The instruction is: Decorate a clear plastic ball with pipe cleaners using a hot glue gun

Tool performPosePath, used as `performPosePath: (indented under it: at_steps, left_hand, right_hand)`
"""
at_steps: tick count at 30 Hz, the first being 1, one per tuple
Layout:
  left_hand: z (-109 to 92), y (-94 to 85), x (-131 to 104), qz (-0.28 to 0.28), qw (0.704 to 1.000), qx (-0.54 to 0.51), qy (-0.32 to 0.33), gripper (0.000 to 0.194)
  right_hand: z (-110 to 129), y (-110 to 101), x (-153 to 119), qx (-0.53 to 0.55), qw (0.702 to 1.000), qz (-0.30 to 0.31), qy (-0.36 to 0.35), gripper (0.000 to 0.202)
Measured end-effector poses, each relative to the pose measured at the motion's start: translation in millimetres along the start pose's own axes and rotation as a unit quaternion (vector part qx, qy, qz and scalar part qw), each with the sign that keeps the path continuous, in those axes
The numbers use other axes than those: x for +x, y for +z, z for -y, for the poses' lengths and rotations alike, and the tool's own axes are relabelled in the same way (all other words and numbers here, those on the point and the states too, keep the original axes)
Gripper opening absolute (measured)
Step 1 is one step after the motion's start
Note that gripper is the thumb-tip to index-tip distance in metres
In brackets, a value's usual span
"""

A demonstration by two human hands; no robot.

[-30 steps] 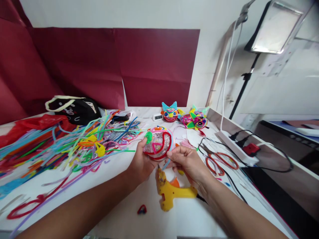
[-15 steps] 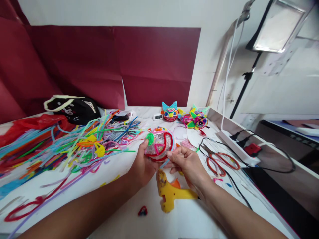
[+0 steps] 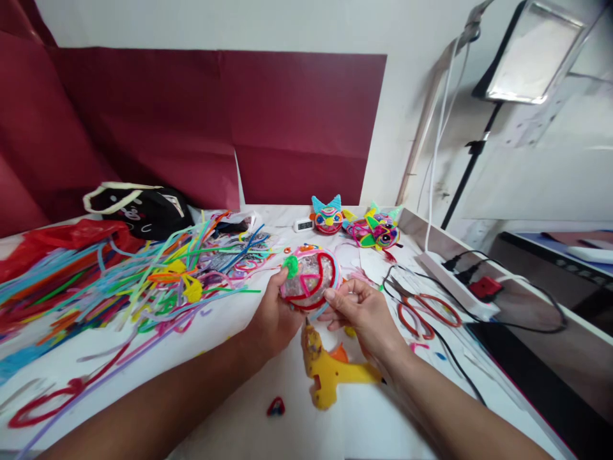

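A clear round ball trimmed with red, pink and green pipe cleaners is held over the middle of the table. My left hand grips it from the left and below, thumb near the green piece. At its right side, my right hand pinches a light blue pipe cleaner that runs along the ball's right edge. Just below the hands lies a yellow glue gun, its nozzle pointing up toward the ball. A small red triangular piece rests lower left of the gun.
Pipe cleaners pile up on the left beside a black bag. Two decorated balls and a small clock stand behind. On the right are orange-handled scissors, cables and a power strip.
The ball has turned slightly and shifted a little to the right. My right fingers have moved slightly along the light blue pipe cleaner at its edge.
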State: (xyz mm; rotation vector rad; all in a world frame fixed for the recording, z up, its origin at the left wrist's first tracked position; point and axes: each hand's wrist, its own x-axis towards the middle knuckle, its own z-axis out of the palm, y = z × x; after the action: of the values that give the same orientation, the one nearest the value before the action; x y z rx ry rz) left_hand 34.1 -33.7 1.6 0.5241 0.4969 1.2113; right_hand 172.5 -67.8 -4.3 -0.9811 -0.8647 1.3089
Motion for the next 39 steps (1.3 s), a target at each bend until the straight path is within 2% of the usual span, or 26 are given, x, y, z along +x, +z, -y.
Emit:
performPosePath:
  at_steps: [6, 11, 14, 18, 20, 22, 26, 28, 39]
  left_hand:
    - [-4, -1.5, 1, 0.018, 0.998, 0.031, -0.046, 0.032]
    - [-5, 1.4, 0, 0.005, 0.997, 0.051, -0.064, 0.037]
    - [-5, 1.3, 0, -0.003, 0.995, 0.059, -0.076, 0.038]
    - [-6, -1.7, 0, -0.028, 0.994, 0.066, -0.086, 0.036]
    - [-6, -3.3, 1, -0.029, 0.992, 0.071, -0.096, 0.037]
    - [-7, -3.7, 2, -0.024, 0.992, 0.072, -0.103, 0.037]
    - [-7, -1.0, 1, -0.035, 0.993, 0.061, -0.099, 0.034]
    - [-7, 0.9, 1, -0.043, 0.993, 0.056, -0.098, 0.034]
    - [-6, 4.1, -1, -0.068, 0.993, 0.039, -0.084, 0.026]
  right_hand:
    - [3, -1, 0, -0.021, 1.000, 0.006, -0.013, 0.054]
    - [7, -5, 2, -0.055, 0.998, 0.013, -0.017, 0.055]
    - [5, -9, 5, -0.080, 0.995, 0.021, -0.058, 0.053]
    - [-1, -13, 6, -0.151, 0.976, 0.001, -0.159, 0.042]
    - [-3, -14, 5, -0.207, 0.952, -0.023, -0.224, 0.036]
    - [-3, -14, 4, -0.267, 0.916, -0.044, -0.296, 0.029]
    - [-1, -14, 3, -0.358, 0.818, -0.067, -0.445, 0.016]
    - [-1, -15, 3, -0.383, 0.779, -0.073, -0.491, 0.011]
    - [-7, -20, 5, -0.491, 0.644, -0.095, -0.578, 0.007]
